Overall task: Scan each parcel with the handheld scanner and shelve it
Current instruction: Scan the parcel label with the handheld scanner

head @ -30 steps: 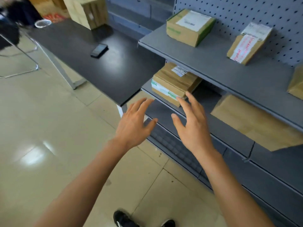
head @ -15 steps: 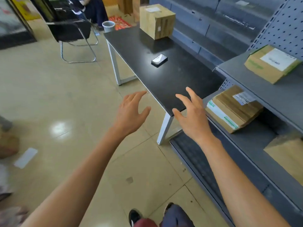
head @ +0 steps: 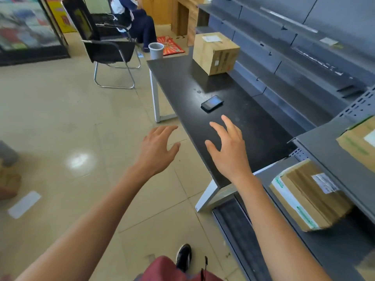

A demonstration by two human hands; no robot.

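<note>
Landmark: the black table [head: 182, 78], long and white-legged, running away from the person beside the grey shelving [head: 328, 157].
Left hand [head: 156, 151]: held in the air off the table's near left edge, over the tiled floor [head: 60, 122]; fingers spread loosely, holding nothing.
Right hand [head: 228, 151]: above the table's near end, palm down, fingers spread and slightly bent, holding nothing (whether it touches the tabletop cannot be told).
Handheld scanner [head: 212, 103]: a small dark device with a lit screen, lying flat on the table about midway along it, just beyond the right hand's fingertips.
Cardboard box [head: 216, 52]: stands on the table's far end, a white label on its top.
Shelved parcel [head: 308, 199]: a flat brown box with green-and-white tape, lying on the lower shelf just off the table's near right corner.
Second parcel [head: 359, 142]: on the shelf above that, partly cut off by the picture's edge.
Chair [head: 107, 49]: black, standing on the floor beyond the table's far left corner.
Bin [head: 155, 50]: small and grey, just past the table's far end.
</note>
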